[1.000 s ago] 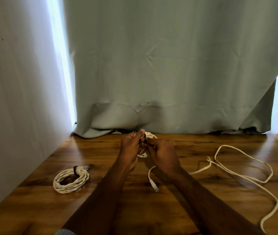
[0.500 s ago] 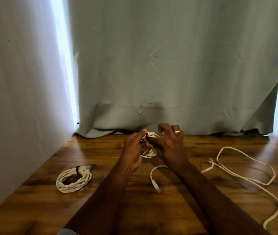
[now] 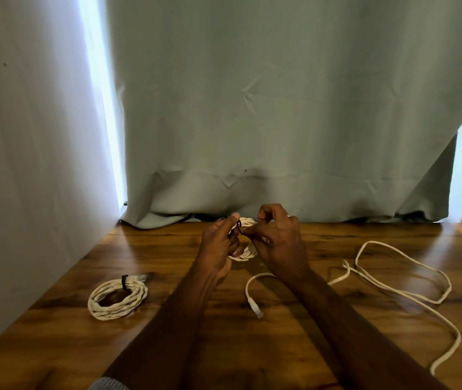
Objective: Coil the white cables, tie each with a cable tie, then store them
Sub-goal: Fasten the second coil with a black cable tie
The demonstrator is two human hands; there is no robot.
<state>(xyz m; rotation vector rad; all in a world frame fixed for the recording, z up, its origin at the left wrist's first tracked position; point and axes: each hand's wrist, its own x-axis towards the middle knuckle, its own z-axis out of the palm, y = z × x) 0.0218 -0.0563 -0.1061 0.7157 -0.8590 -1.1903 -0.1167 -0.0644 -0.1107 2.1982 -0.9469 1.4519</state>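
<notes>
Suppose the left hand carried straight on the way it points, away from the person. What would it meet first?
The left hand already holds the small white coil. Beyond that, the line seems to lead over bare wooden table to the green curtain hanging at the table's far edge; depth is uncertain.

**Hands Hid Most of the Coil**

The left hand [image 3: 218,246] and right hand [image 3: 277,243] covered most of the small coil [image 3: 245,253] between them. The dark tie [image 3: 239,224] there was too small to tell how it was fastened. The loose cable [image 3: 404,294] passed behind the right forearm. Both arms were cut off by the bottom edge.
</notes>
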